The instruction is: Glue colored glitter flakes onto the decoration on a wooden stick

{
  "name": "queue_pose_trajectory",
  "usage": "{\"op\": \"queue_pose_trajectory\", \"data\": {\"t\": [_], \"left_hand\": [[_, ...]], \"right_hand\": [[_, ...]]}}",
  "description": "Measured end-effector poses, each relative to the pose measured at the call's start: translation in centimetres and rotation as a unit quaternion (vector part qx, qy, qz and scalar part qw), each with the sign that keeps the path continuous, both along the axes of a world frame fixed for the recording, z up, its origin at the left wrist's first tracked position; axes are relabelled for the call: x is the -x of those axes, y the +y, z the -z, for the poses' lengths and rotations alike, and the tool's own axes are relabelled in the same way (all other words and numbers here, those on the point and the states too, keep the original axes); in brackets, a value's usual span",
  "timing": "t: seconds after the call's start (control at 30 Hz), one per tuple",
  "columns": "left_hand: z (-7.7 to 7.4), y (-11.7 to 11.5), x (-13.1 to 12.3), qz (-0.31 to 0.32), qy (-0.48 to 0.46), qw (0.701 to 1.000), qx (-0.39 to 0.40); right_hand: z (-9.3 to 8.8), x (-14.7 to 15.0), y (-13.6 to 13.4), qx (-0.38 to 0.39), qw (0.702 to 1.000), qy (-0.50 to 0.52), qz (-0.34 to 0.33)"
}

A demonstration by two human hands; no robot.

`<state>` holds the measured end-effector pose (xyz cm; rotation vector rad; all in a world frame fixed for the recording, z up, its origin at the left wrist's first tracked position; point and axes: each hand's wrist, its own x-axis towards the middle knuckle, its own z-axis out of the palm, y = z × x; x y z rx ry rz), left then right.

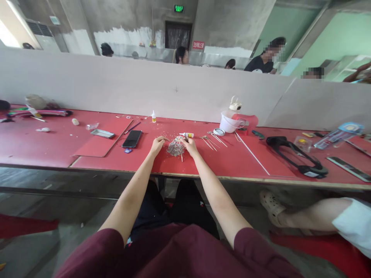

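Observation:
Both my arms reach out to a small heap of glittery silver pieces (174, 148) on the red table (43, 146). My left hand (157, 144) rests at the heap's left edge, fingers stretched toward it and partly apart. At the heap's right edge my right hand (189, 145) is pinched on a small thin piece that I cannot name. A thin stick (181, 155) pokes out of the heap toward me. A small glue tube (187, 134) lies just behind my right hand.
A black phone (132, 138) lies left of my hands, a small glue bottle (154, 116) behind it. Several metal pins (213, 140), a white tub (228, 122) and a black frame (298, 156) lie to the right. A seated person's leg (304, 216) is at the right.

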<state>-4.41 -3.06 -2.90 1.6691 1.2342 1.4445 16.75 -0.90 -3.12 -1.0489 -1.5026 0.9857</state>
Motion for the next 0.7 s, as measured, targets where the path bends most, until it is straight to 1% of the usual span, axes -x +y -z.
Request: {"op": "queue_pose_trajectory", "data": {"t": [0.23,0.53,0.7], "left_hand": [[0.04,-0.23,-0.04,0.006,-0.003,1.0,0.011],[-0.25,-0.7,-0.02,0.027,-0.009,0.999,0.02],[0.02,-0.54,0.09,0.038,-0.02,0.999,0.024]], "right_hand": [[-0.39,0.03,-0.39,-0.011,1.0,-0.017,0.002],[-0.15,0.11,-0.27,-0.003,1.0,-0.02,0.011],[-0.25,0.04,-0.46,-0.003,1.0,-0.022,0.01]]}}
